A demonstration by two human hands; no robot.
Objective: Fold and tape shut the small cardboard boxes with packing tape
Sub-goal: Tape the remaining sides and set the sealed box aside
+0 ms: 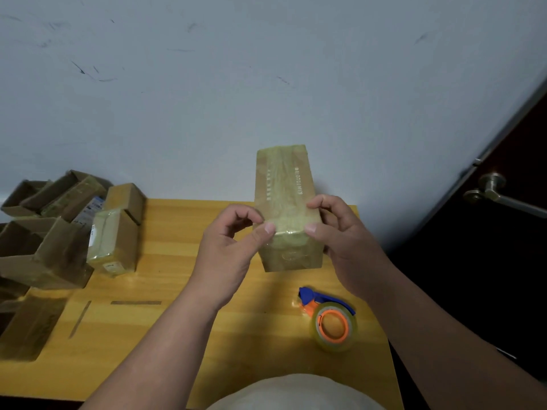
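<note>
Now taped box held between both hands' fingers

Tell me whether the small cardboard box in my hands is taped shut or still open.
Shut: the small brown cardboard box has glossy clear tape across its top face and near end, with no flap standing up.

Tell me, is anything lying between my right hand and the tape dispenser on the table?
Nothing visible does. The right hand grips the taped box together with the left hand, and the tape dispenser lies just below the right wrist with only bare table between them. The right hand must release the box first.
</note>
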